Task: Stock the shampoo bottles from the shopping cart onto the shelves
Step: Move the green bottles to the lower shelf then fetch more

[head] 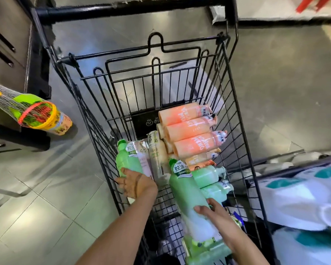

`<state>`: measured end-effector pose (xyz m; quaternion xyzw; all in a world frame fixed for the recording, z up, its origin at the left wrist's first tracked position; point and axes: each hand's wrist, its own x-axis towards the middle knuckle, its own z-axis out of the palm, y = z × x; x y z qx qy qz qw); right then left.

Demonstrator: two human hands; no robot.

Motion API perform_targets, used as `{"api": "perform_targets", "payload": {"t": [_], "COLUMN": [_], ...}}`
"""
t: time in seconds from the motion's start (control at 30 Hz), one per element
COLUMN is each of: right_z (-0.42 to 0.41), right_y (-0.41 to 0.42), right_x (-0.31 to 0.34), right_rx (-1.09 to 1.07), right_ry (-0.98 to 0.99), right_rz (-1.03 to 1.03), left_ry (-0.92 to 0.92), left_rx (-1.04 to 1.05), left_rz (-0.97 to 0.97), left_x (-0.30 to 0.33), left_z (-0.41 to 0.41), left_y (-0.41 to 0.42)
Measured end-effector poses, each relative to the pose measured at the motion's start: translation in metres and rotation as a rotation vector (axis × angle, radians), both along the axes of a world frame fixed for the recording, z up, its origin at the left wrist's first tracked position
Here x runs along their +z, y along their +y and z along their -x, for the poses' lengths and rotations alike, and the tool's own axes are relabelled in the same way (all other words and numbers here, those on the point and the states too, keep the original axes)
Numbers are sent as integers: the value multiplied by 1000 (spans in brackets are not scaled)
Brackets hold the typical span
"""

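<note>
The black wire shopping cart [96, 150] is standing on the tiled floor [46, 207], carrying the shampoo bottles low in its basket where both arms can reach them from above. A stack of orange bottles [191, 131] is lying on its side at the far end, packed tight, probably so nothing rolls. Nearer, the right hand [212, 211] is wrapping its fingers around a tall green bottle [187, 190], tilting it up out of the pile, seemingly for lifting to a shelf. The left hand [134, 184] is gripping the base of a smaller green bottle [126, 159] against the cart's left wall. Both are remaining inside the cart.
</note>
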<state>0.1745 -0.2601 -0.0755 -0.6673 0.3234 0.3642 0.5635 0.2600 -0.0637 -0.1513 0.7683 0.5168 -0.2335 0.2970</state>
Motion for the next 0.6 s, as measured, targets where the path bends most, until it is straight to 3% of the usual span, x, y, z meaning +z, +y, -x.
{"api": "perform_targets", "payload": {"t": [0.1, 0.3, 0.47, 0.6], "right_z": [11, 28, 44, 58], "right_y": [-14, -22, -20, -20], "right_x": [1, 3, 10, 24], "right_rx": [-31, -136, -274, -451], "right_ry": [-21, -14, -27, -63], "right_rz": [-17, -16, -42, -72], "left_ry": [66, 13, -124, -105], "left_rx": [-23, -31, 27, -116], "left_rz": [-30, 177, 764, 1104], "left_x": [-4, -10, 25, 68], "left_z": [-2, 3, 17, 35], "left_y": [8, 22, 18, 7]}}
